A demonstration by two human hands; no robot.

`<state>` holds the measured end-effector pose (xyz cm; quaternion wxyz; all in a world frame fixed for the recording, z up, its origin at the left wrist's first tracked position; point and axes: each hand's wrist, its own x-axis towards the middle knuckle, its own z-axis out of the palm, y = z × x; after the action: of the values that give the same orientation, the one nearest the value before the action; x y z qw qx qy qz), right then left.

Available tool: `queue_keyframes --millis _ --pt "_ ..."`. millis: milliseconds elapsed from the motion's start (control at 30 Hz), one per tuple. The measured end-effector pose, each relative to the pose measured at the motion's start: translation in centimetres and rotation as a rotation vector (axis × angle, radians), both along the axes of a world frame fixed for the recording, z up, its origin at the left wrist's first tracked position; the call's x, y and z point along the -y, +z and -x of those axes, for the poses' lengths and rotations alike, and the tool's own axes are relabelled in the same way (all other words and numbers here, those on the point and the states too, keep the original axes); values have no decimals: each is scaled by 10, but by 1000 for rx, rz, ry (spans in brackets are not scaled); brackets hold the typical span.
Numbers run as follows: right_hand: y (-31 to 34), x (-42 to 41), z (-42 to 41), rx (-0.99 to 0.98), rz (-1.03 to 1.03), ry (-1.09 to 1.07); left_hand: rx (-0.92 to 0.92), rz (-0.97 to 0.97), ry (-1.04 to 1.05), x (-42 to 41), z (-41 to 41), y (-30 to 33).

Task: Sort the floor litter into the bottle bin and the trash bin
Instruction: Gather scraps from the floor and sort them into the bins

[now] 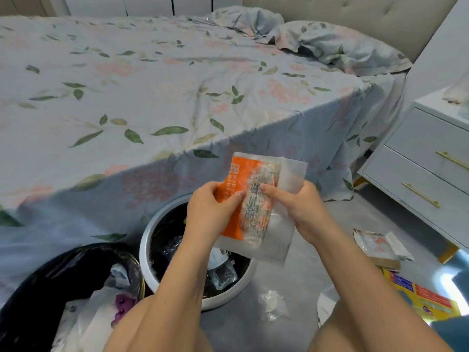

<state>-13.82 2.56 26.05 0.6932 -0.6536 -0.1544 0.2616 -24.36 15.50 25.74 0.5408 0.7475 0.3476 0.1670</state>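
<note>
Head view. Two hands hold one flat plastic wrapper [256, 207], orange and translucent with printed text, above the round white bin [146, 247]. Left hand [213, 212]: fingers curled, thumb pinching the orange edge. Right hand [302, 212]: fingers curled round the clear edge, thumb on the front. The white bin has a black liner and holds clear crushed bottles. A second, black-bagged bin [38, 283] beside it holds white plastic. On the grey floor [291, 275]: one crumpled clear film [272, 304], one foil packet [380, 245], one yellow carton [426, 298].
</note>
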Motion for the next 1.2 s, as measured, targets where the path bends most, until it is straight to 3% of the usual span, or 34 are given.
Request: queue_keyframes --millis 167,333,533,633,767,833,1000,1100,1200 --pt "3 -17 9 -19 -56 46 4 294 11 -18 18 13" --pt "7 -28 15 -78 -154 73 0 561 -203 -36 43 21" --pt "-3 -39 12 -90 -173 -73 145 403 -202 -44 54 20" --pt "-9 -43 12 104 -36 -69 205 319 -200 -44 51 21" --pt "-7 -44 18 463 329 91 263 306 -201 -44 49 24" --pt "-8 -44 18 547 363 163 272 312 -220 -44 48 24" --pt "-6 -42 24 153 83 496 267 316 -252 -46 44 22" --pt "-7 -41 27 148 92 555 256 300 -270 -45 42 21" --pt "-8 -41 26 208 180 544 222 164 -254 -45 40 17"
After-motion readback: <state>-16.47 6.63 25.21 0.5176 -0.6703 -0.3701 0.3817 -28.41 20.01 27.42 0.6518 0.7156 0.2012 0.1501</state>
